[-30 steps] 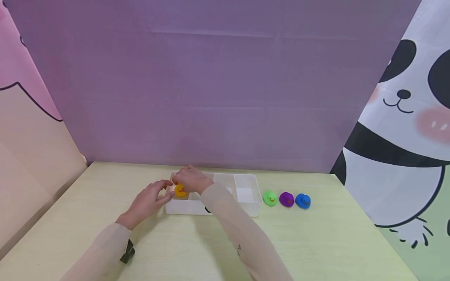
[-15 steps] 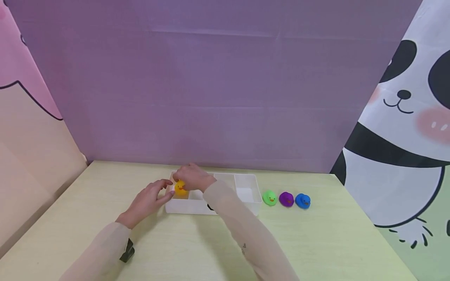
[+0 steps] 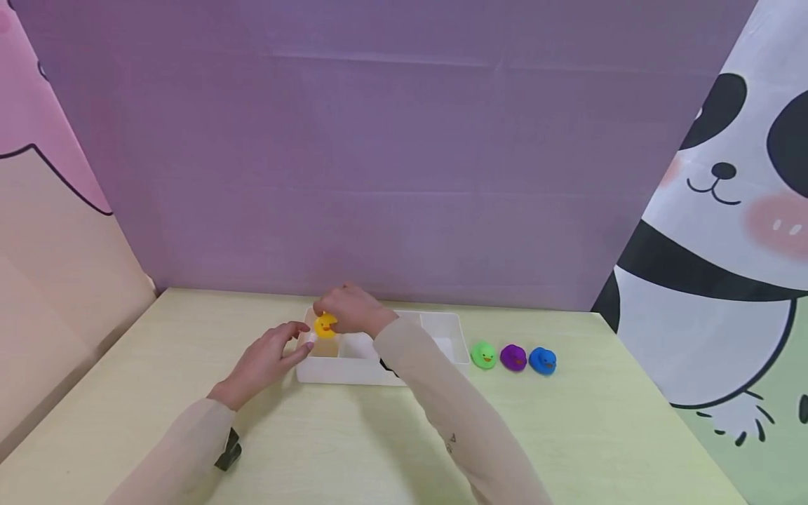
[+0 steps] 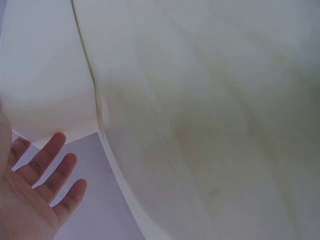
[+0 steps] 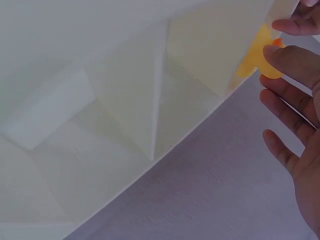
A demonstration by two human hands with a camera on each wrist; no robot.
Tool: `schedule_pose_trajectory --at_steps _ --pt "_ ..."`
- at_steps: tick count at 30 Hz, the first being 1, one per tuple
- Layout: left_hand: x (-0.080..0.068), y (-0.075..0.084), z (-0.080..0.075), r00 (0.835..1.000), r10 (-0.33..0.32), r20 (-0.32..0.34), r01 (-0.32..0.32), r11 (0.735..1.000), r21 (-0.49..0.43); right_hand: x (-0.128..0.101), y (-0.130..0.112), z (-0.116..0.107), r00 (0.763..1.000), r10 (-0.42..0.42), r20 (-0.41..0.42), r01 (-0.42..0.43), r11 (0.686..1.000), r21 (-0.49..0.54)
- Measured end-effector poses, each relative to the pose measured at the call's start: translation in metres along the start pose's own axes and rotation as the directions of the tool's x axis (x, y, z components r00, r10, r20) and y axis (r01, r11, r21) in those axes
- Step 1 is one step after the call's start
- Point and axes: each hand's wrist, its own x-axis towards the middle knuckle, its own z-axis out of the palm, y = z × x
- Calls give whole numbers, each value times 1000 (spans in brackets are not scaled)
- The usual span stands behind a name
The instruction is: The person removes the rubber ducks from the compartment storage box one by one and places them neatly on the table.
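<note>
In the head view my right hand (image 3: 353,310) pinches a yellow rubber duck (image 3: 325,325) over the leftmost compartment of a white divided box (image 3: 353,373). The right wrist view shows the thumb lying against the duck (image 5: 271,70) near the box rim, with the other fingers spread below. My left hand (image 3: 268,358) is at the box's left end, fingertips and thumb right at its wall. Seen from the left wrist, the fingers of the left hand (image 4: 45,175) are spread and loosely bent, holding nothing between them.
Right of the box, a green duck (image 3: 484,355), a purple duck (image 3: 514,358) and a blue duck (image 3: 543,360) sit in a row on the pale wooden table (image 3: 303,449). A purple backdrop (image 3: 404,175) rises behind the table's far edge.
My right hand has raised the yellow duck from low in the left compartment to about the rim, moving slightly back and right. The left hand has stayed in place.
</note>
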Motion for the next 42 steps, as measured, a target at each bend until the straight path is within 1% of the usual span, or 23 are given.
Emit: schedule_pose_trajectory --at_steps 12,17,22,28,32,36,42 --pt "1 0 1 1000 4 3 -4 1000 4 -9 7 -16 999 -32 -40 31 999 -33" --pt "1 0 1 1000 1 3 -1 1000 11 -17 10 -21 999 -23 -34 22 999 -25" --pt "1 1 1 1000 2 4 -2 1000 14 -26 15 -25 1000 8 -20 -8 1000 -17" --pt "0 2 0 1000 -5 7 5 1000 16 -41 27 -27 999 19 -43 -20 1000 -15" --pt "0 2 0 1000 22 -7 -21 999 27 -55 38 -23 998 12 -64 -14 999 -32" --pt "-1 3 0 999 32 -11 -32 999 27 -70 48 -19 997 10 -82 -12 1000 -26" --pt "-2 2 -1 1000 23 -4 -23 1000 15 -95 62 -12 995 32 -96 -33 999 -6"
